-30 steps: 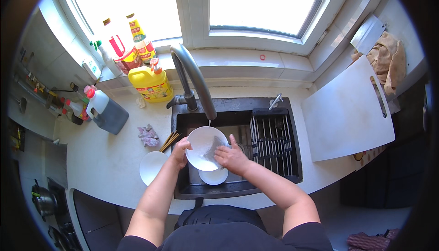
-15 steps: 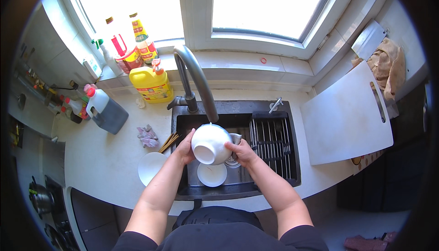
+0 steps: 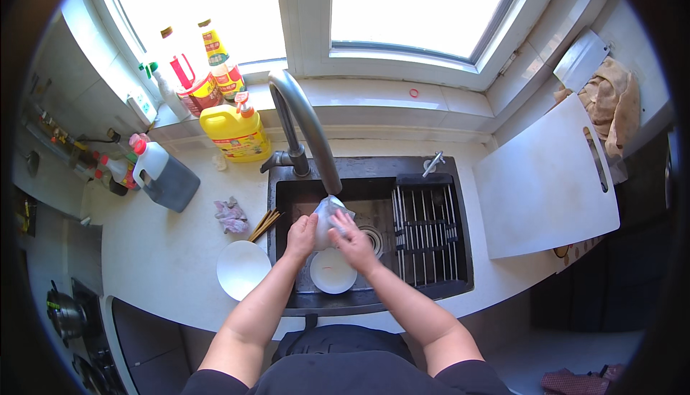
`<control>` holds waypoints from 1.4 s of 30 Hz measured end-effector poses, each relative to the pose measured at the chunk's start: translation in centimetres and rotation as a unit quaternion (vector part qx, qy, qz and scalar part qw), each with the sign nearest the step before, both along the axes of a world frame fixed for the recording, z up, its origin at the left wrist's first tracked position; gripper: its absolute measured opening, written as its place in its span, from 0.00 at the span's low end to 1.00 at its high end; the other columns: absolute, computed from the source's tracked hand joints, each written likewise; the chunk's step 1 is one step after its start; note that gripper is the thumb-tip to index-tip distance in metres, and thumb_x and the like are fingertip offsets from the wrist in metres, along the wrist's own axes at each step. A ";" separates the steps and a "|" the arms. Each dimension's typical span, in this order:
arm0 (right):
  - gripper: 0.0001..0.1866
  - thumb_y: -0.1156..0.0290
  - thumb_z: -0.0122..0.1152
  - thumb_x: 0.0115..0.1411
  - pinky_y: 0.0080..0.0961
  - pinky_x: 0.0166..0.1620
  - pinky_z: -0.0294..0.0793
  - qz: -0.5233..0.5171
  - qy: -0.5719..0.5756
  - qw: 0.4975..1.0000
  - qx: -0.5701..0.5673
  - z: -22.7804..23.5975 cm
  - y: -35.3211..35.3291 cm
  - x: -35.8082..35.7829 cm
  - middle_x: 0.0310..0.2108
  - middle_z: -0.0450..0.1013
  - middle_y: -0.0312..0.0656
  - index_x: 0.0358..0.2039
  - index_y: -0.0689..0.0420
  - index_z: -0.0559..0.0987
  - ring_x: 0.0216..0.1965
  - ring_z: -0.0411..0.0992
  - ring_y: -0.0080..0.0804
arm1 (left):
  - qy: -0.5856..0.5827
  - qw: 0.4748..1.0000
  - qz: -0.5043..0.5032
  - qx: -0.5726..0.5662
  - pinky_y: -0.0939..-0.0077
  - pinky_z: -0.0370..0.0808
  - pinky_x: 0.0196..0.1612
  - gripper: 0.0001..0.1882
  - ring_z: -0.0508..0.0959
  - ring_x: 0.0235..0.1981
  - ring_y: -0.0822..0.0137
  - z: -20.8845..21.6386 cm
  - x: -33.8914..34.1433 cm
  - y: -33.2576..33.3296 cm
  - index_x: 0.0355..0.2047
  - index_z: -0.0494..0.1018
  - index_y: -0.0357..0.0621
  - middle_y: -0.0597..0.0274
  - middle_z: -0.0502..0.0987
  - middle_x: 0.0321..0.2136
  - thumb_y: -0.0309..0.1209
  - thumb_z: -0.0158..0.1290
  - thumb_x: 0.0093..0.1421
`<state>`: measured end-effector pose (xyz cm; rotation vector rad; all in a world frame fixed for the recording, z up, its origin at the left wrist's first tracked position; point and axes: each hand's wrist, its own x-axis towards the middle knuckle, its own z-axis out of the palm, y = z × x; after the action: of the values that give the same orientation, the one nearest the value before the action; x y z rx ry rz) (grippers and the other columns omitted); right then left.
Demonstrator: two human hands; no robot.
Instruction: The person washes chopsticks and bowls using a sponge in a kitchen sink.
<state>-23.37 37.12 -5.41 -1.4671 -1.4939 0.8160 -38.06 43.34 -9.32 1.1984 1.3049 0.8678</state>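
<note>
The white bowl [image 3: 324,232] is largely hidden by the left hand [image 3: 302,236], the right hand [image 3: 351,241] and the grey cloth [image 3: 338,214], so its inside cannot be seen. The right hand's fingers are blurred. Glare whites out the view through the window [image 3: 424,7]. Small items on the left wall [image 3: 52,130] are too dim to tell; the lower edge cuts off the reddish fabric [image 3: 575,382].

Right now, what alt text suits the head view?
The left hand holds a white bowl below a faucet; the right hand touches a pale cloth on it. A white dish sits in the dark sink; chopsticks and another bowl lie to its left.
</note>
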 end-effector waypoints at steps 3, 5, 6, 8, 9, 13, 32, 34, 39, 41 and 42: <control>0.23 0.56 0.44 0.64 0.36 0.58 0.57 -0.077 -0.163 0.981 0.077 0.9 0.3 -2.2 0.53 0.66 0.50 0.53 0.57 0.69 0.57 0.60 0.46 | 0.035 0.995 0.030 0.087 0.71 0.65 0.23 0.21 0.67 0.18 0.70 1.4 0.7 -0.9 0.21 0.68 0.36 0.55 0.69 0.15 0.42 0.45 0.63; 0.22 0.58 0.42 0.64 0.35 0.57 0.59 -0.108 -0.050 0.992 0.051 0.0 2.2 -1.3 0.51 0.67 0.51 0.51 0.59 0.70 0.55 0.63 0.46 | 0.069 0.991 0.022 0.108 0.71 0.66 0.23 0.21 0.67 0.17 0.68 3.0 0.7 -1.5 0.21 0.68 0.36 0.54 0.68 0.15 0.42 0.45 0.63; 0.22 0.58 0.40 0.64 0.34 0.56 0.60 -0.125 0.006 0.991 0.038 -1.2 3.1 -0.7 0.49 0.68 0.51 0.49 0.60 0.71 0.54 0.64 0.46 | 0.085 0.989 0.015 0.119 0.71 0.66 0.23 0.21 0.67 0.17 0.67 3.6 0.7 -1.8 0.21 0.68 0.36 0.53 0.68 0.15 0.42 0.44 0.63; 0.20 0.60 0.42 0.64 0.31 0.49 0.67 -0.126 0.271 0.953 -0.055 -5.1 4.4 0.4 0.44 0.72 0.50 0.46 0.62 0.72 0.46 0.70 0.46 | 0.089 0.986 0.011 0.141 0.75 0.66 0.25 0.20 0.67 0.21 0.74 4.1 1.1 -2.3 0.24 0.70 0.36 0.62 0.69 0.17 0.39 0.42 0.65; 0.19 0.61 0.44 0.63 0.33 0.50 0.66 -0.129 0.229 0.962 -0.068 -5.6 4.5 0.2 0.44 0.71 0.49 0.46 0.61 0.72 0.47 0.69 0.45 | 0.099 0.983 0.025 0.154 0.74 0.66 0.25 0.20 0.68 0.21 0.73 4.2 1.1 -2.6 0.24 0.71 0.36 0.60 0.70 0.17 0.39 0.42 0.65; 0.20 0.61 0.51 0.57 0.40 0.56 0.56 -0.104 -0.145 0.983 0.040 -0.6 2.8 -2.6 0.49 0.65 0.46 0.49 0.52 0.70 0.51 0.62 0.46 | 0.119 0.972 0.045 0.195 0.69 0.68 0.24 0.20 0.73 0.18 0.59 3.7 0.4 -2.2 0.24 0.72 0.35 0.49 0.72 0.16 0.40 0.44 0.63; 0.25 0.49 0.49 0.61 0.25 0.35 0.68 -0.275 0.508 0.791 -0.202 -0.3 4.1 0.0 0.31 0.72 0.39 0.33 0.63 0.77 0.31 0.68 0.26 | -0.382 0.889 0.112 -0.228 0.67 0.69 0.48 0.30 0.74 0.44 0.64 3.5 -1.3 -0.3 0.45 0.69 0.42 0.61 0.75 0.40 0.56 0.40 0.60; 0.25 0.50 0.51 0.60 0.25 0.32 0.67 -0.262 0.447 0.836 -0.178 0.5 4.1 0.8 0.26 0.72 0.38 0.29 0.64 0.78 0.27 0.67 0.25 | -0.344 0.908 0.031 -0.238 0.68 0.70 0.46 0.28 0.74 0.43 0.65 3.5 -1.8 0.7 0.45 0.70 0.43 0.60 0.75 0.40 0.54 0.41 0.61; 0.24 0.53 0.50 0.62 0.22 0.31 0.67 -0.196 0.265 0.926 -0.187 2.6 4.5 1.8 0.23 0.72 0.35 0.28 0.64 0.78 0.25 0.66 0.22 | -0.187 0.957 -0.072 -0.212 0.72 0.72 0.43 0.23 0.76 0.38 0.67 4.1 -1.8 3.7 0.43 0.71 0.36 0.57 0.76 0.38 0.45 0.48 0.60; 0.22 0.54 0.49 0.62 0.21 0.32 0.68 -0.174 0.221 0.943 -0.176 2.5 4.8 2.5 0.25 0.72 0.35 0.31 0.64 0.78 0.27 0.67 0.21 | -0.164 0.962 -0.058 -0.209 0.73 0.73 0.40 0.21 0.77 0.35 0.67 5.9 -1.2 3.9 0.40 0.73 0.36 0.57 0.77 0.35 0.44 0.50 0.59; 0.22 0.55 0.49 0.63 0.21 0.33 0.68 -0.168 0.241 0.941 -0.167 1.5 5.0 2.8 0.26 0.73 0.35 0.33 0.64 0.78 0.28 0.67 0.21 | -0.152 0.965 -0.051 -0.207 0.74 0.73 0.39 0.20 0.77 0.34 0.67 6.6 -0.9 4.0 0.39 0.74 0.35 0.58 0.77 0.33 0.43 0.51 0.59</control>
<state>-20.56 42.17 -3.91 -1.5618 -0.7393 1.1512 -38.92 47.30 -2.77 0.7616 1.0938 0.6324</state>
